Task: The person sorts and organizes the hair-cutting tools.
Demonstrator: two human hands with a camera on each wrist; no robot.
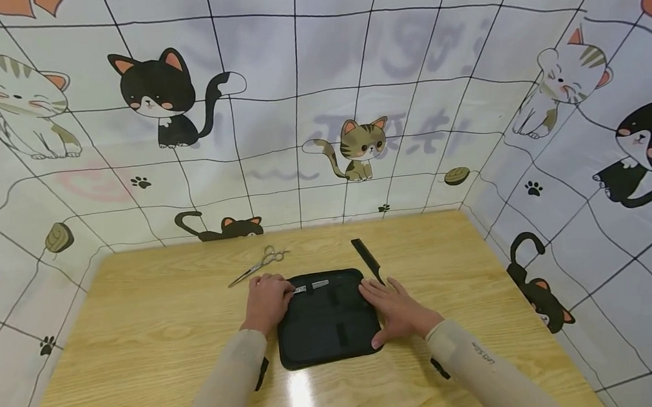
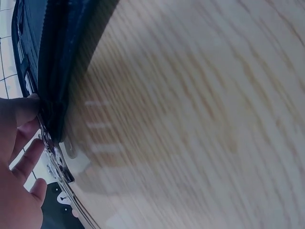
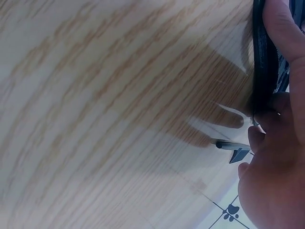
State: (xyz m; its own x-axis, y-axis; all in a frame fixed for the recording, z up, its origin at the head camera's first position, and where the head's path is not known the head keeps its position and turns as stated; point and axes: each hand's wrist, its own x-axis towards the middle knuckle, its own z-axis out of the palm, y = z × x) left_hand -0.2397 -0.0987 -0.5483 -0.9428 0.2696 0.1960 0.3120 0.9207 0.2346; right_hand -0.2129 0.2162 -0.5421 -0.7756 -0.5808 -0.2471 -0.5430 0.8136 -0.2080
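A black zip case (image 1: 314, 330) lies open on the table, its inside facing up. Along its top edge a slim silver tool (image 1: 320, 284) passes under a black elastic loop, and its near end meets the fingertips of my left hand (image 1: 267, 302), which pinches it at the case's upper left corner. Its exact kind is too small to tell. My right hand (image 1: 399, 310) rests on the case's right edge, fingers fairly straight, thumb near the lower right corner. The left wrist view shows the case's zipped edge (image 2: 62, 62) beside my thumb.
Silver scissors (image 1: 258, 266) lie beyond my left hand. A black tail comb (image 1: 367, 257) lies behind the case, its thin handle reaching my right fingertips. The wooden table (image 1: 156, 322) is bordered by cat-print cloth walls (image 1: 272, 118).
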